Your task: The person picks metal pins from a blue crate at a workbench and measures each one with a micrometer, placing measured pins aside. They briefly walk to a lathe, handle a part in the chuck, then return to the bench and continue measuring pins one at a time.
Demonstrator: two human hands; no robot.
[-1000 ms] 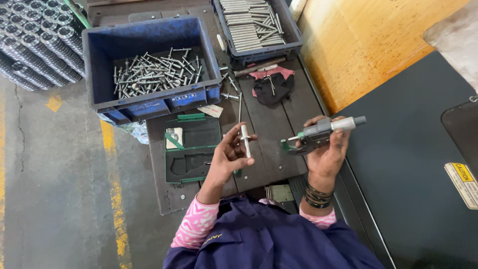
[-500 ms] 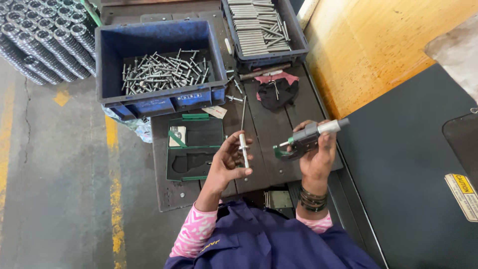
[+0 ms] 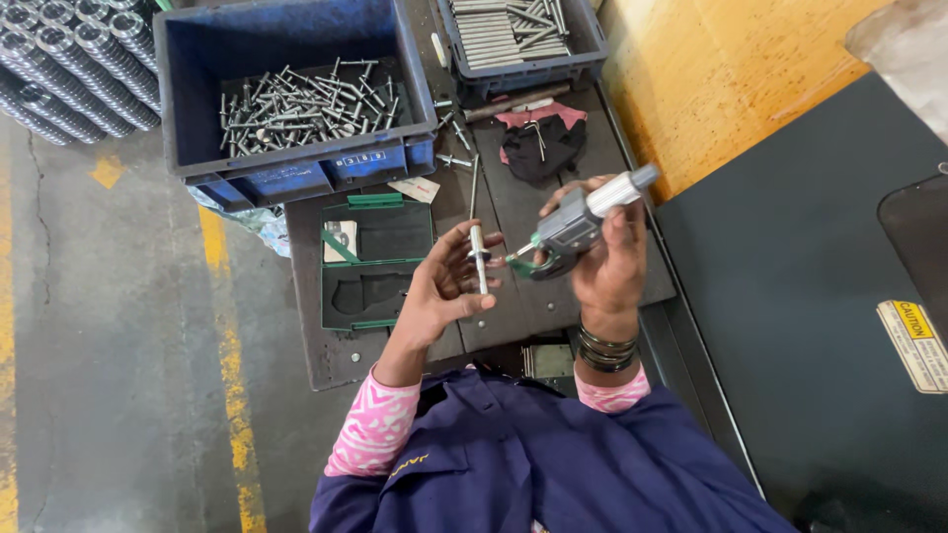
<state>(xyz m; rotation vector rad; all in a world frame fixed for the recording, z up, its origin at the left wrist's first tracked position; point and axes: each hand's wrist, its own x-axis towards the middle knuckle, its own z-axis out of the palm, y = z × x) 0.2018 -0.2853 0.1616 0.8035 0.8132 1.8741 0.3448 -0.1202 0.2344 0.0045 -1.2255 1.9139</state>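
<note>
Head view: dark workbench (image 3: 553, 296), concrete floor (image 3: 118, 375)

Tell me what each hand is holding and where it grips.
Left hand pinches a slim metal pin near its middle. Right hand grips a digital micrometer around its grey body.

workshop floor | blue crates (image 3: 296, 158) of steel pins | stacked bearing rings (image 3: 69, 59) | yellow-lined concrete

Pins (image 3: 296, 99) in bin (image 3: 296, 178), behind open case (image 3: 377, 262).
</note>
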